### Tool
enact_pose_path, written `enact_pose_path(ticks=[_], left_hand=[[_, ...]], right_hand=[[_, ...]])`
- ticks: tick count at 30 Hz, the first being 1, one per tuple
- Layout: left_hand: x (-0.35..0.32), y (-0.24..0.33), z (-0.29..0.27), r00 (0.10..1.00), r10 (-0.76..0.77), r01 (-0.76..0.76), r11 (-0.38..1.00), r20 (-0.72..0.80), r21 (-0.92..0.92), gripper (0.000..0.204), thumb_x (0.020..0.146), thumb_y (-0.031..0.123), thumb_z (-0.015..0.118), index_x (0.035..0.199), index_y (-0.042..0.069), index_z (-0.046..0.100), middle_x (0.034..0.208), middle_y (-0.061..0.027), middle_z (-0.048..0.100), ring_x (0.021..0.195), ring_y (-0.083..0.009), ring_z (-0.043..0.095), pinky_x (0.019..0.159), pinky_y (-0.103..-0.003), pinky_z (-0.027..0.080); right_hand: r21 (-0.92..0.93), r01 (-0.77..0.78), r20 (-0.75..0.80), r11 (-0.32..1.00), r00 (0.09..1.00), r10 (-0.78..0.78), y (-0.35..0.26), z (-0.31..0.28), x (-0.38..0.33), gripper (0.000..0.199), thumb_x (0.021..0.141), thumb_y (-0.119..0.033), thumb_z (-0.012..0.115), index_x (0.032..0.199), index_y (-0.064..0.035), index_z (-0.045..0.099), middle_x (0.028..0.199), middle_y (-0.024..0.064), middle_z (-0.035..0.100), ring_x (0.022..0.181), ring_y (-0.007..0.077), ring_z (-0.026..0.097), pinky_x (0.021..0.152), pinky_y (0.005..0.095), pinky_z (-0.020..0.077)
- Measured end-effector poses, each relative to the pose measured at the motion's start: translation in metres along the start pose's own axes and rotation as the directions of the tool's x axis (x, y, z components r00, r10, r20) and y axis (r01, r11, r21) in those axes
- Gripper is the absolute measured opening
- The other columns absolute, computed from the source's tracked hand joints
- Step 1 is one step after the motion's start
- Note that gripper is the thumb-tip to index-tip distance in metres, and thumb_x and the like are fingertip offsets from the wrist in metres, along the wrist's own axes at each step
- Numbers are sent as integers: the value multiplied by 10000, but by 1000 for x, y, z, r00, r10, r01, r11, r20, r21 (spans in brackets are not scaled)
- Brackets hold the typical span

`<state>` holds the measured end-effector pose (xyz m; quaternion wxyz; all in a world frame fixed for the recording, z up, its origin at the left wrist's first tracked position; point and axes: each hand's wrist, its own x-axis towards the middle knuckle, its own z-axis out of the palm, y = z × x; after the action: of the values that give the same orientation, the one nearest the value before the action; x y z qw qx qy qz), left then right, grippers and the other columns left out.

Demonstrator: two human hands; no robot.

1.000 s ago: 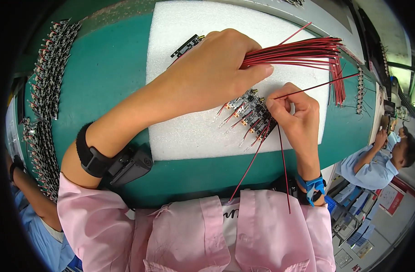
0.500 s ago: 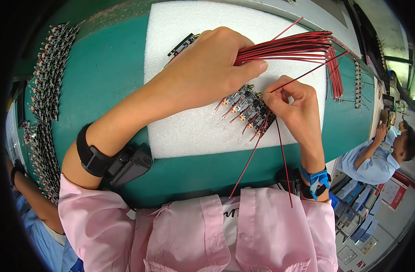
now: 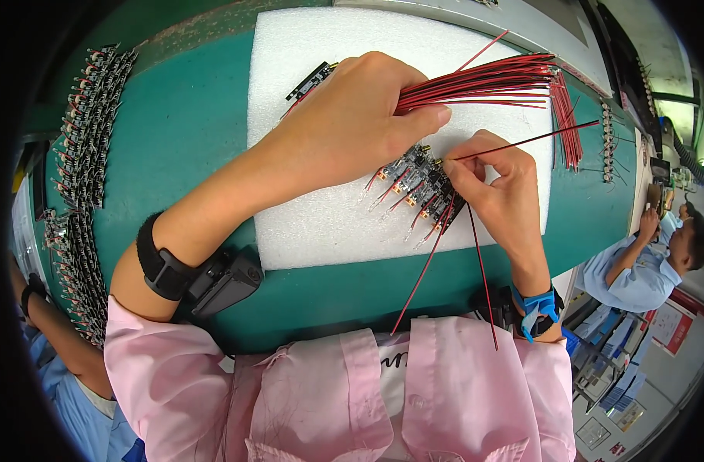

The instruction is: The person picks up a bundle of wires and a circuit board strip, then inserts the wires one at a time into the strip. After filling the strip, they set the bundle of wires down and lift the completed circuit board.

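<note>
As L hand (image 3: pixel 375 100) arches, grip clamped on wire bndl (image 3: pixel 475 86) | R hand (image 3: pixel 499 175) curled, grip pinching thin wire (image 3: pixel 552 134)

at right, a co-worker in light-blue shirt (image 3: pixel 623 269) appears between a black corrugated hose (image 3: pixel 673 150) and a red-and-white poster (image 3: pixel 670 331).

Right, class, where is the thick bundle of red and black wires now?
In the head view, the wire bundle is right of centre near the top, held in the left hand, over the white foam board.

Red-and-black wires (image 3: pixel 479 84), black circuit boards (image 3: pixel 431 182), white foam (image 3: pixel 313 231), green tabletop (image 3: pixel 178 127)
</note>
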<state>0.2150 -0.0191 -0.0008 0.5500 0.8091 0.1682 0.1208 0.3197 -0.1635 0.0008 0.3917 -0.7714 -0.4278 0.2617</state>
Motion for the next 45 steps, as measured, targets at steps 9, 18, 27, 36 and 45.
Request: enact_pose_path(ticks=[9,18,27,36,45], left_hand=[[-3,2,-3,993,-93,95,995,75,-20,295,749,252,554,724,-41,574,518,-13,455,500,-69,385,453,-232,304],[-2,-2,-1,998,-44,47,997,51,-58,280,755,243,541,700,-30,572,500,-22,443,481,-77,379,442,-244,302],[-1,-2,-1,998,-34,35,999,50,-27,269,745,235,546,686,-27,571,481,-19,425,467,-78,360,432,-249,292],[0,-1,-2,998,-47,49,998,46,-26,258,746,231,549,696,-22,566,484,-10,414,471,-72,359,432,-247,287],[7,-11,0,994,45,-61,985,-102,-158,276,744,233,525,629,-17,503,455,-26,395,414,-105,365,416,-282,317]], right_hand=[[-127,122,4,984,992,-123,2,-1,-1,30,632,22,559,658,32,547,592,72,511,501,136,476,448,236,365],[-123,77,128,989,990,-61,-11,-7,2,26,636,37,567,647,38,543,602,22,492,545,71,403,503,205,332],[-93,-1,133,996,991,14,-5,-10,6,33,630,31,570,632,43,540,601,21,506,554,76,418,528,208,352],[-180,17,188,984,982,17,-13,-12,8,41,629,29,573,644,45,539,600,35,507,557,88,435,526,221,354],[-366,282,211,887,953,-216,-13,-12,-1,86,636,60,550,720,40,551,645,111,523,569,230,486,553,297,392]])
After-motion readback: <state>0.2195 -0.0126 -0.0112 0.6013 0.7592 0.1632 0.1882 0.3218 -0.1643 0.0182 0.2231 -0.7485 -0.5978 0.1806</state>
